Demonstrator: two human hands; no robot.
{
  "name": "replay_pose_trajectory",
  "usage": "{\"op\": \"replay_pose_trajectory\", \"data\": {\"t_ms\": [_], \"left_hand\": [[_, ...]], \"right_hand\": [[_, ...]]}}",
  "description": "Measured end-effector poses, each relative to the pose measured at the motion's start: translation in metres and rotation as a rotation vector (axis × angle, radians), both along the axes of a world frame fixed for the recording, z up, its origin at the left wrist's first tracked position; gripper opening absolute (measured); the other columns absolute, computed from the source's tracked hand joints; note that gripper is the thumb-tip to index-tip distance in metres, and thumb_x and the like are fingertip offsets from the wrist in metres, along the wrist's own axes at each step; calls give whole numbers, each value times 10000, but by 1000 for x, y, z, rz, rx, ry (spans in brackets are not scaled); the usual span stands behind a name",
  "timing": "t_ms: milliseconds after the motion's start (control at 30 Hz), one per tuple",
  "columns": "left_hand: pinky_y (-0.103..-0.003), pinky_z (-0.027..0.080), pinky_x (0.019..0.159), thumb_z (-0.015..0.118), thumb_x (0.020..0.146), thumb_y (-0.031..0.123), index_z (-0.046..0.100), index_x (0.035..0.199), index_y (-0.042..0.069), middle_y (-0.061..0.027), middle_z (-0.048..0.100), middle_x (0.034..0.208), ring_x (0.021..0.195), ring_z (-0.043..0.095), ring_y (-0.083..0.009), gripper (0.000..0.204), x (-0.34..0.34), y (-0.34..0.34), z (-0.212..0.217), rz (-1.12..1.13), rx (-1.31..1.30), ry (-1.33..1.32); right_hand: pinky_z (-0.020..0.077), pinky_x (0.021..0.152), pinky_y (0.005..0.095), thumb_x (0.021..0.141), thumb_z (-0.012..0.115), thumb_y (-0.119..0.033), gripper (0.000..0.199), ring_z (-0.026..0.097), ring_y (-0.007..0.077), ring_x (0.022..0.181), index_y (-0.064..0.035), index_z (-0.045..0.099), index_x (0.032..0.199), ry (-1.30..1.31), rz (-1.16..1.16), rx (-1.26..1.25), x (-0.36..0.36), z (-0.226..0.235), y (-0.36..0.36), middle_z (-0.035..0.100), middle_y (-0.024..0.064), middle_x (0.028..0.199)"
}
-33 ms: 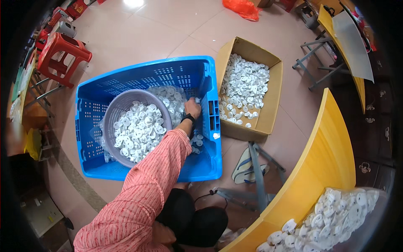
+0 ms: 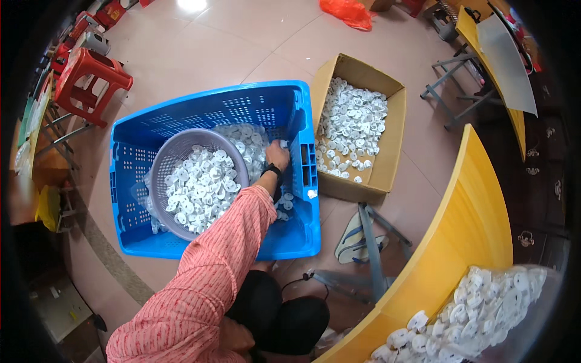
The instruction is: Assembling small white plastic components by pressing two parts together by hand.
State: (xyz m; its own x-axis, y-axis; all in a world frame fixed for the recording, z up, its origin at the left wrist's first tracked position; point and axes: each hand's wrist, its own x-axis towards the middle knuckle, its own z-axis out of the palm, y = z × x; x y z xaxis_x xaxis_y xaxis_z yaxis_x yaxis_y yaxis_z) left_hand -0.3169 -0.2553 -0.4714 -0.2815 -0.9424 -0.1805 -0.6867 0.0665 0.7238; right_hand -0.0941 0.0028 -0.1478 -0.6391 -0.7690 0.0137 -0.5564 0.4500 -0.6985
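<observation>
My left hand, with a black band on the wrist, reaches into a blue plastic crate beside its right inner wall. Its fingers are closed around something pale at their tips, too small to make out. Left of the hand, a grey-purple round basket sits in the crate. Small round white plastic pieces fill this basket. More such pieces lie in clear plastic behind and beside it, and a few loose ones lie near my forearm. My right hand cannot be made out.
A cardboard box with white pieces stands right of the crate. A yellow tabletop at right bears a clear bag of pieces; metal legs and slippers are beneath. A red stool stands at left.
</observation>
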Motion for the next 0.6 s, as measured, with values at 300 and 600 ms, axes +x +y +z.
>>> {"op": "replay_pose_trajectory", "data": {"t_ms": [300,600], "left_hand": [[-330,608,555,650,846,9,606,1085,-42,-136,666,883,654,698,-216,249,26,-13,106,232,474,523],[-367,628,770,606,960,50,531,1207,6,-114,640,1001,849,699,-245,263,113,21,279,-266,1012,1104]], "right_hand": [[444,539,346,767,682,-235,228,584,217,598,-81,704,934,69,-46,-26,33,45,8,527,45,690],[469,618,359,806,741,-295,374,603,246,703,-61,677,1091,128,80,-99,65,64,21,542,68,765]]}}
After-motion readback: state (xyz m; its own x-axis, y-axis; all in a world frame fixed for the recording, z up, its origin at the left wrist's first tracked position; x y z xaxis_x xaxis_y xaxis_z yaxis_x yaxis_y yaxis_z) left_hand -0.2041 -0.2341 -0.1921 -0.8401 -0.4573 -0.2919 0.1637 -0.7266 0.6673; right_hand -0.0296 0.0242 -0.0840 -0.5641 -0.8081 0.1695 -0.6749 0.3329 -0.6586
